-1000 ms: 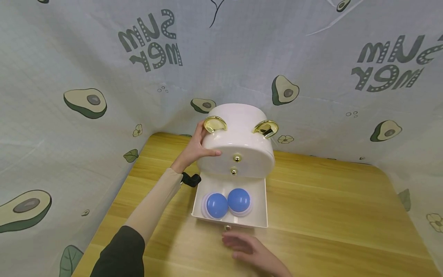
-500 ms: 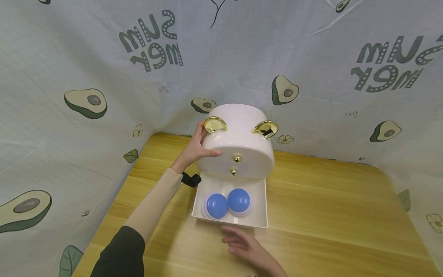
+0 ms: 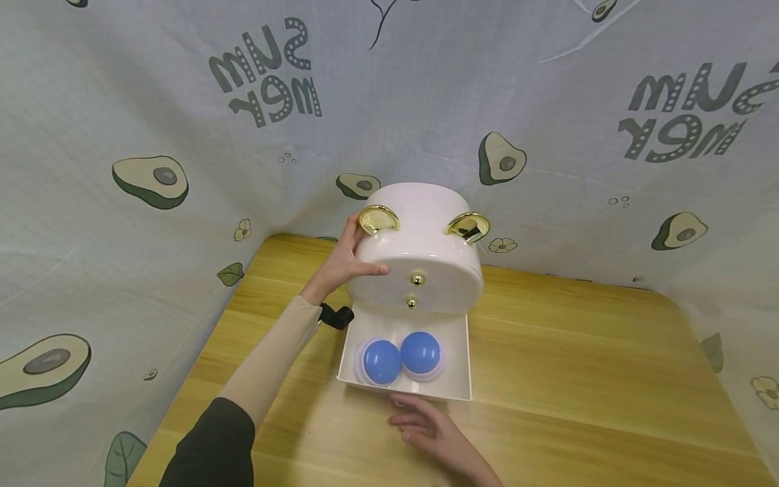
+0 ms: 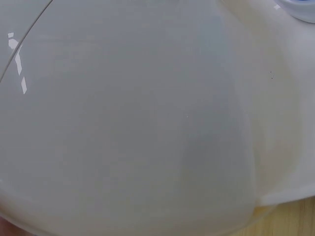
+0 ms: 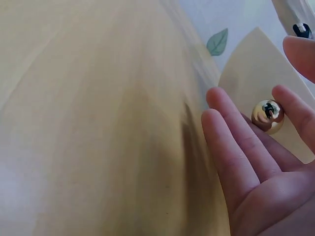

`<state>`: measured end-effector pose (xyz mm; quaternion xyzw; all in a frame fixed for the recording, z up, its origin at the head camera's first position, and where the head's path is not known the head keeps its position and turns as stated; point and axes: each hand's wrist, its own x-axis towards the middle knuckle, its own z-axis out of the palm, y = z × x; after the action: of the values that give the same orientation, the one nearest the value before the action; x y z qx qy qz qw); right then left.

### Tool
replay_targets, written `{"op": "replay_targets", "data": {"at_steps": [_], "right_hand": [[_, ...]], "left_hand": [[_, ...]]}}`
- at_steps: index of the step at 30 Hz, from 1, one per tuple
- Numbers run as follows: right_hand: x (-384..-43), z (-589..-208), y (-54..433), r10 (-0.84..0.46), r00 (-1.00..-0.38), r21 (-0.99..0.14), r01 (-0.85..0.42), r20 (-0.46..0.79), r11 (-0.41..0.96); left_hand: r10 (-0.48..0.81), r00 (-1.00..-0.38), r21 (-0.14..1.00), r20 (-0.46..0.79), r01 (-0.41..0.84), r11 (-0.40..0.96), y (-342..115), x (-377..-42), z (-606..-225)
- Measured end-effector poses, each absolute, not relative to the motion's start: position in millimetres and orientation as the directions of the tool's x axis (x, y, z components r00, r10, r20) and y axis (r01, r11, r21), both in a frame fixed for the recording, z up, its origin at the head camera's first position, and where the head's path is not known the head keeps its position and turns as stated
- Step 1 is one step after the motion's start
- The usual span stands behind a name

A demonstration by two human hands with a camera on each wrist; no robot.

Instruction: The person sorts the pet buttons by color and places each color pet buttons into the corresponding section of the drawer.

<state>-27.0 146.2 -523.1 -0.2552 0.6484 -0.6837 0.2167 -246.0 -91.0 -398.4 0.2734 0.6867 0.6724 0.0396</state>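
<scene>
A white storage box (image 3: 420, 210) with gold ears and gold knobs stands on the table. Its bottom drawer (image 3: 464, 358) is pulled out and bears two round blue-topped pieces (image 3: 382, 362) with pale rims, side by side. My left hand (image 3: 343, 264) holds the box's left side, thumb across the front, other fingers partly hidden behind it. In front of the drawer is my right hand (image 3: 441, 436), fingers extended and loosely bent. In the right wrist view, the index fingertip is right at the gold drawer knob (image 5: 268, 117). The left wrist view is filled by the box's glossy surface (image 4: 123, 118).
The wooden table (image 3: 578, 372) extends to the right of the box. Behind it hangs a pale curtain (image 3: 426, 88) printed with avocados and lettering. A black wrist device (image 3: 337, 316) sits on the left wrist beside the drawer.
My right hand has shifted slightly up and left, and its fingers now overlap the drawer's front edge near the knob. The left hand, box, drawer and blue-topped pieces stay put.
</scene>
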Motion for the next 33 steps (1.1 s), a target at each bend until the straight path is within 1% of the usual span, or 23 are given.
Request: {"op": "replay_targets", "data": {"at_steps": [6,11,16,27,33], "right_hand": [[-33,-517,145,-0.626,-0.768,-0.991,-0.093,0.132,-0.095],[-42,-513,142,-0.617,-0.767,-0.984,-0.136,0.178,-0.114],[-49,-511,140,-0.613,-0.771,-0.985,-0.132,0.172,-0.110],[-59,-514,139,-0.595,-0.779,-0.980,-0.167,0.198,-0.109],[-67,-514,140,-0.580,-0.797,-0.985,-0.147,0.170,-0.087]], "left_hand": [[0.418,-0.860,0.955,0.293,0.286,-0.082,-90,-239,-386],[0.418,-0.861,0.956,0.290,0.282,-0.082,-90,-230,-373],[0.422,-0.859,0.955,0.289,0.287,-0.070,-90,-229,-372],[0.421,-0.859,0.955,0.291,0.287,-0.075,-89,-230,-373],[0.422,-0.864,0.957,0.275,0.287,-0.036,-89,-229,-371]]}}
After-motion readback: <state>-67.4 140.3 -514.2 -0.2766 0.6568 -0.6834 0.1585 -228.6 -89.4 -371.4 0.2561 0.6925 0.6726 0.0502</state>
